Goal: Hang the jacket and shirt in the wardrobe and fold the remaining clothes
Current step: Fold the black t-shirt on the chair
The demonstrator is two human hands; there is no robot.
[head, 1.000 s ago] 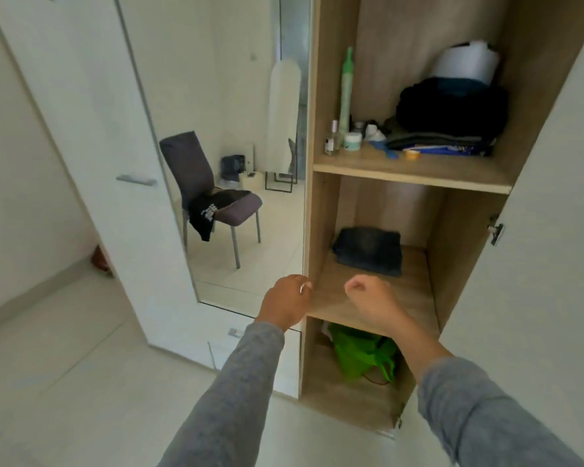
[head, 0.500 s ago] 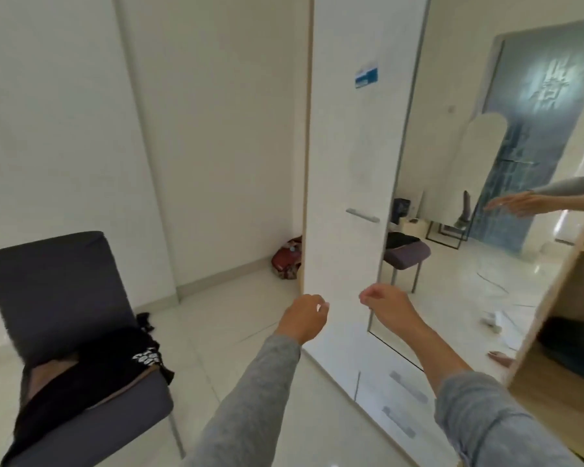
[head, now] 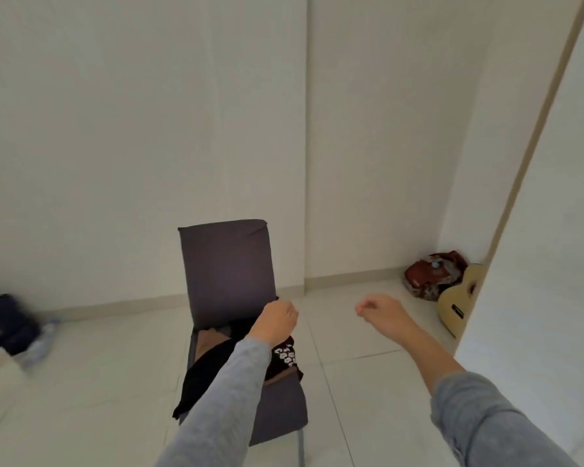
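Observation:
A dark grey chair (head: 228,267) stands in the middle of the room, facing me. On its seat lies a black garment (head: 204,372) with white print (head: 285,355), over a tan piece of cloth (head: 209,342). My left hand (head: 277,320) hovers above the seat with fingers curled and holds nothing. My right hand (head: 381,315) is to the right of the chair, over the floor, also curled shut and empty. The white wardrobe door (head: 550,230) fills the right edge; the wardrobe's inside is out of view.
A guitar (head: 459,298) leans by the wardrobe door, with a red-brown bag (head: 429,274) behind it in the corner. A dark bag (head: 0,321) and a plastic bottle (head: 41,342) lie on the floor at left. White tiled floor surrounds the chair.
My view has swung left from the wardrobe shelves to the chair, which now sits in front of me. Both hands stay curled shut and empty throughout.

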